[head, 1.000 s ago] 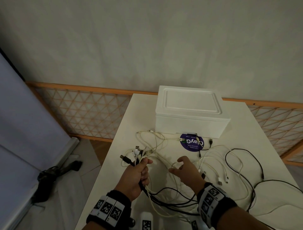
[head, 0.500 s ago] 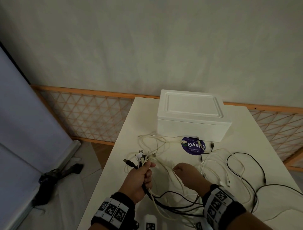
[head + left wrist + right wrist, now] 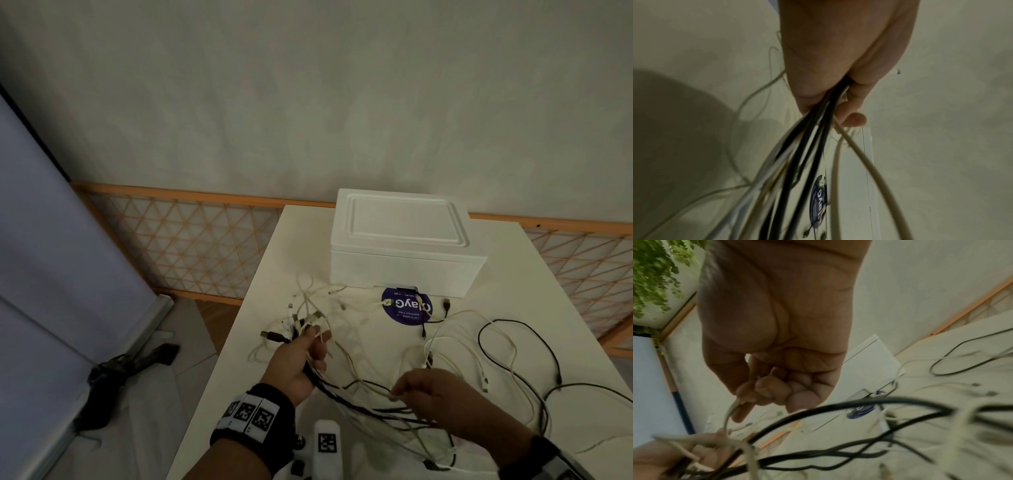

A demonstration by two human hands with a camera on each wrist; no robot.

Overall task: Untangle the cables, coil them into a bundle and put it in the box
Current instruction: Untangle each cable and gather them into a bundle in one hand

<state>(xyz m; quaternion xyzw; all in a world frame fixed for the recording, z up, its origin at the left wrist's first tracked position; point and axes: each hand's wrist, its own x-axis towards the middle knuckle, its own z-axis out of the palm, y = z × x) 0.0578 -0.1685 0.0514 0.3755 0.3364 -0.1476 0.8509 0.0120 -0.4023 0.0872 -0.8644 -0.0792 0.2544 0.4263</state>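
On table point(image 3: 274, 274), lidded box point(image 3: 404, 260) seems shut.

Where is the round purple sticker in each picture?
Head: the sticker lies on the table in front of the white box, right of centre.
Left wrist: the sticker is low, right of centre, behind the cables held in the left hand.
Right wrist: the sticker is blurred, right of centre, below the right hand.
Shared landmark: the box.
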